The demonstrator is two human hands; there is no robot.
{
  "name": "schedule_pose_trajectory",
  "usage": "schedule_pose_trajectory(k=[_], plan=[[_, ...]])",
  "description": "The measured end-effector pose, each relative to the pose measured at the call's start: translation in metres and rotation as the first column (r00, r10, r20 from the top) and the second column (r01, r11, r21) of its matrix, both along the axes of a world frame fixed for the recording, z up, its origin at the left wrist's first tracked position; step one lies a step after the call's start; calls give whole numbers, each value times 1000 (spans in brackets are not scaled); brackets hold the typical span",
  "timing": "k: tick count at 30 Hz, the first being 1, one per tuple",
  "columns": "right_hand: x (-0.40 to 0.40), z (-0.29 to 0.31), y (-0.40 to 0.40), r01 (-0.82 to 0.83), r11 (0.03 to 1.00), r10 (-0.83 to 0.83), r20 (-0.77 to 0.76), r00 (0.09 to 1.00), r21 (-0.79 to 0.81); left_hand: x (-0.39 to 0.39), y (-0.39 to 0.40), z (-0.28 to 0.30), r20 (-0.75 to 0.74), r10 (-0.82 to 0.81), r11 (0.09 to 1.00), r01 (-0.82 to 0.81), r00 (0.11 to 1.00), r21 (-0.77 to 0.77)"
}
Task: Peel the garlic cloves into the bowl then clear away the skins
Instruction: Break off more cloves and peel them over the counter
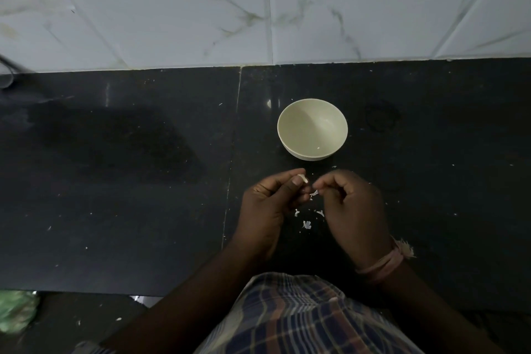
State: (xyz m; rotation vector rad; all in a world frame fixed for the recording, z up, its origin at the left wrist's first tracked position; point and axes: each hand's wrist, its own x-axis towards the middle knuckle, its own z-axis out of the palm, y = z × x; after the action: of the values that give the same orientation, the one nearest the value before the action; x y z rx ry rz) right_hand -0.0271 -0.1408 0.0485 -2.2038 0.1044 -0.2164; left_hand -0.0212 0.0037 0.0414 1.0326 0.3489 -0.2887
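A pale cream bowl stands on the black counter, just beyond my hands. It holds only a tiny white fleck. My left hand pinches a small white garlic clove between thumb and fingers. Close to its right, my right hand pinches a thin strip of garlic skin that hangs from its fingertips. Several torn white skin scraps lie on the counter below and between the two hands.
A white marble-patterned tiled wall rises behind the counter. Small white flecks are scattered over the dark surface. A green crumpled bag lies at the lower left, below the counter's front edge. A faint dark ring mark sits right of the bowl.
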Motion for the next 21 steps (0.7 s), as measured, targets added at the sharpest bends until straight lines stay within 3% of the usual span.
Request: schedule_pose_trajectory(k=[6,10,16,21], plan=[[1,6,9,28,993,-21,-61,998,115,-1,0,1,-2,1,998,-1,1000,60],[0,-4,9,-37,999,40,-101,994,29,-2,1,0,26,10,993,-13,1000,114],[-2,3,10,-43,987,42,8,999,154,-3,5,2,105,-14,975,-9,994,220],[1,-1,7,-36,987,42,-34,999,159,-7,6,3,144,-74,932,17,987,361]])
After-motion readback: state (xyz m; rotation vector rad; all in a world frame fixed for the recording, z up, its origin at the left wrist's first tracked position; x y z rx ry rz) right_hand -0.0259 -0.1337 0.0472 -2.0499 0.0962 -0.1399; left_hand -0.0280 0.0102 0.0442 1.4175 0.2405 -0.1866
